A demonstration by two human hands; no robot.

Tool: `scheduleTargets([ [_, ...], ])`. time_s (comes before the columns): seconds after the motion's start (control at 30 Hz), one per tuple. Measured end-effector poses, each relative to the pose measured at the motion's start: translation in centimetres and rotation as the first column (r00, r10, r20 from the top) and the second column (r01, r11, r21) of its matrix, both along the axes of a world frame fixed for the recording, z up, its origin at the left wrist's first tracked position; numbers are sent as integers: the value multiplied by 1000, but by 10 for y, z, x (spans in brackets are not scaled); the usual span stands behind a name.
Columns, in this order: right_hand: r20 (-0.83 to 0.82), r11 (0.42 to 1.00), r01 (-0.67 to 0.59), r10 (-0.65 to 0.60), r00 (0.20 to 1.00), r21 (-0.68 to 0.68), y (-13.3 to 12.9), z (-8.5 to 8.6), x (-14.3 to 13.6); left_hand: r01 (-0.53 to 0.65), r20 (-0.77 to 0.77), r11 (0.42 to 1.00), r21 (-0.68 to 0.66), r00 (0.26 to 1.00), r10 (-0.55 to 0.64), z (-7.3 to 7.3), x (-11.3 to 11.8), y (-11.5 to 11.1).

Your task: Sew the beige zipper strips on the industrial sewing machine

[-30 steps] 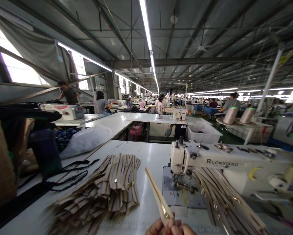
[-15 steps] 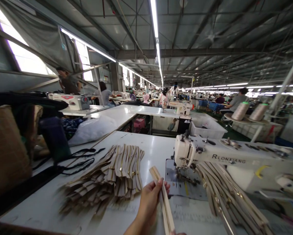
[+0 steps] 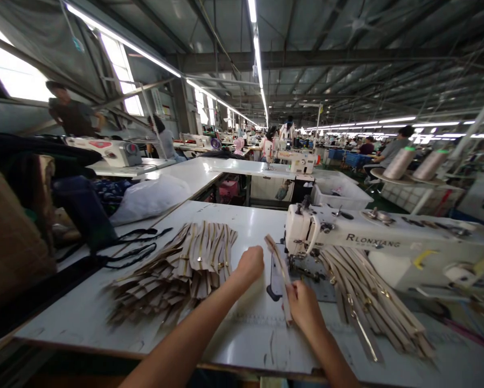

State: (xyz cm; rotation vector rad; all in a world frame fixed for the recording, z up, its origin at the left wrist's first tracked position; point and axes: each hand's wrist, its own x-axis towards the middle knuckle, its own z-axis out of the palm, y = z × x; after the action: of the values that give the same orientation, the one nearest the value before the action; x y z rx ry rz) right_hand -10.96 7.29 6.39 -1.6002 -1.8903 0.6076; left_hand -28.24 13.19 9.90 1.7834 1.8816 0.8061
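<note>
A beige zipper strip (image 3: 281, 267) stands at a slant left of the sewing machine's needle area, its lower part pinched in my right hand (image 3: 304, 307). My left hand (image 3: 250, 265) is closed beside the strip's upper part, apart from it; whether its fingers hold anything is hidden. To the left, a fanned pile of beige zipper strips (image 3: 201, 258) with gold teeth lies on the white table (image 3: 242, 345). More zipper strips (image 3: 363, 296) hang together under the arm of the white sewing machine (image 3: 347, 234).
At the left are a cardboard box (image 3: 11, 242), black straps (image 3: 132, 250) and a white plastic bag (image 3: 153, 199). A white bin (image 3: 341, 199) stands behind the machine, near two thread cones (image 3: 399, 163). Several people are farther back, one standing at the left (image 3: 70, 110).
My left hand has let go of the strip and moved up slightly, closing. My right hand has come into view, gripping the strip's lower part. The camera view has tilted down.
</note>
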Motion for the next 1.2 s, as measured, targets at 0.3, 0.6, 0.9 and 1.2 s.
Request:
scheduleTargets([
  [0.3,36,998,4,-7,999,68,18,-16,24,607,-172,782,139,793,-585,-20,19,7],
  [0.6,11,987,-27,26,1000,159,14,-29,32,628,-253,743,231,777,-577,-45,14,6],
  [0.9,166,984,-83,56,984,161,5,-22,37,655,-351,717,241,747,-565,-46,13,6],
  [1.2,350,956,-201,117,930,213,-8,-22,48,648,-355,718,253,753,-554,-46,13,4],
])
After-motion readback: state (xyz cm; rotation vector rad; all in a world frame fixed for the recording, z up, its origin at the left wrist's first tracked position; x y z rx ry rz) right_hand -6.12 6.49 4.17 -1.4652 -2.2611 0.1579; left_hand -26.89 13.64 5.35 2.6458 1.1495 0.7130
